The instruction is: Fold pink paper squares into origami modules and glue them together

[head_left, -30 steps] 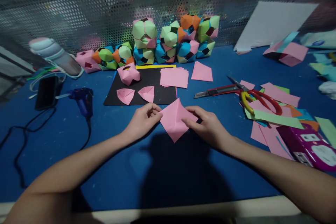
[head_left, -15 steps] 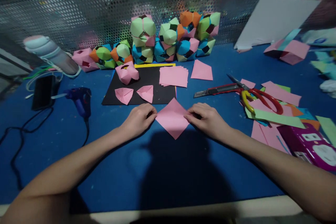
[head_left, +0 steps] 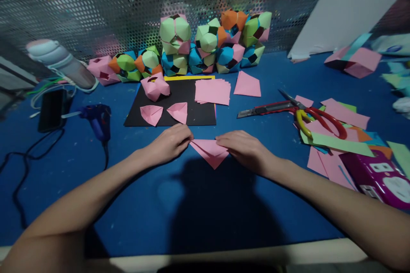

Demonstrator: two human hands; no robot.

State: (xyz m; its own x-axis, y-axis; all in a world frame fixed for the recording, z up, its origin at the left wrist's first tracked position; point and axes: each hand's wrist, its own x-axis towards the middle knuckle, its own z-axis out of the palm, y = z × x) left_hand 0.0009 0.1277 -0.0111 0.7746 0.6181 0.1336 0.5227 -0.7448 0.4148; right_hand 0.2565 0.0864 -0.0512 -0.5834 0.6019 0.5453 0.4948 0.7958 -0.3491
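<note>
A square of pink origami paper lies folded into a triangle on the blue tabletop, its long folded edge away from me and its tip toward me. My left hand is closed in a pinch at the paper's left corner. With fingers together, my right hand grips the right side, its fingertips on the folded edge and covering the right corner. Beyond my hands, two folded pink pieces and a pink folded paper shape rest on a black sheet, beside a stack of pink squares.
A glue gun, a phone and a bottle stand left. Right are a utility knife, scissors, paper scraps and a purple power socket box. Several colourful paper balls line the perforated metal panel.
The pink square was laid flat as a diamond, then its far corner was folded toward me into a triangle. My right hand has moved its fingertips onto the folded edge.
</note>
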